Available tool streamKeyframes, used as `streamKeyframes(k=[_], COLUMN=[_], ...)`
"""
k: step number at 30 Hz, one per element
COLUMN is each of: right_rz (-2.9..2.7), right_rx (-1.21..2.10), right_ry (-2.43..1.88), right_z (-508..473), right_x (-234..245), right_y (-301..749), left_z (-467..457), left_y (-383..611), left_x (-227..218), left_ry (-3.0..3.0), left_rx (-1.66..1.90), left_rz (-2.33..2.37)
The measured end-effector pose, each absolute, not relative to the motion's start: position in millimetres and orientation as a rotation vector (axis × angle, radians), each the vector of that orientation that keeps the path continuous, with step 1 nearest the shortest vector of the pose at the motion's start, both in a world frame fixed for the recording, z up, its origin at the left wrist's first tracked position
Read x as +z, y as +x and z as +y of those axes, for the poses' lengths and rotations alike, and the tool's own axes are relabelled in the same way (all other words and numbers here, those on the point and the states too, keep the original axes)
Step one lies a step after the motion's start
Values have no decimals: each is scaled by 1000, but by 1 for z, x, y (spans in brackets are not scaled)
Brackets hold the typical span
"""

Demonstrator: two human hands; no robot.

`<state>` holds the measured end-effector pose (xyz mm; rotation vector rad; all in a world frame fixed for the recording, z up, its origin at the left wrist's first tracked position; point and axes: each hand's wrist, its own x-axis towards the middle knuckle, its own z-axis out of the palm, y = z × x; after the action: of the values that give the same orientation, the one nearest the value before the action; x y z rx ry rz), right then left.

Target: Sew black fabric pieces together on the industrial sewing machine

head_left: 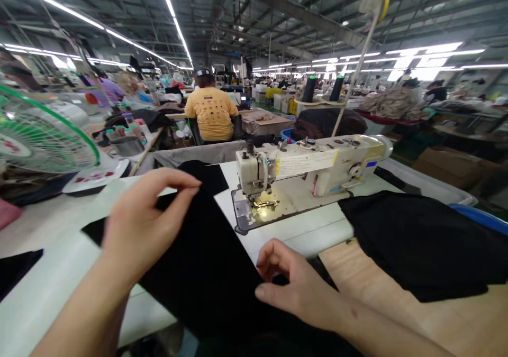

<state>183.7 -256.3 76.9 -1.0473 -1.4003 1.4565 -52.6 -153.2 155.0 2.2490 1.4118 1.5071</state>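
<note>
My left hand (148, 219) is raised over the table with thumb and forefinger pinched together at the upper part of a black fabric piece (206, 262). The fabric runs down from there across the table's front edge toward me. Beside its right edge is my right hand (291, 283), fingers curled and thumb apart, with a gap between them; its fingertips are close to the cloth, and whether they touch it I cannot tell. Just beyond the right hand stands a white sewing machine (309, 169), its lit needle area (264, 206) free of the black fabric.
More black cloth (420, 240) lies to the right over a wooden board (369, 283). A green-rimmed fan (43, 135) stands at the left. Thread cones (309, 89) stand behind the machine. Ahead sits a person in a yellow shirt (211, 112).
</note>
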Motion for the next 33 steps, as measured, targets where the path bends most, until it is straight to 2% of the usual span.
streamKeyframes(k=[3, 5, 9, 15, 21, 33], right_rz=[-1476, -1644, -2111, -2443, -2393, -2274], right_rx=[1273, 1039, 570, 48, -46, 126], right_ry=[-1257, -1362, -1179, -932, -1004, -1071], right_z=[-260, -258, -254, -249, -240, -232], right_x=[43, 14, -22, -19, -16, -23], right_y=[176, 180, 201, 217, 214, 216], left_z=[-107, -81, -62, -66, -47, -49], left_y=[-21, -7, 3, 2, 22, 30], left_x=[122, 79, 11, 1, -3, 2], left_ry=[2310, 2275, 2201, 2141, 2063, 2130], left_rx=[890, 764, 753, 816, 826, 852], left_rz=[1217, 1179, 1186, 1215, 1314, 1318])
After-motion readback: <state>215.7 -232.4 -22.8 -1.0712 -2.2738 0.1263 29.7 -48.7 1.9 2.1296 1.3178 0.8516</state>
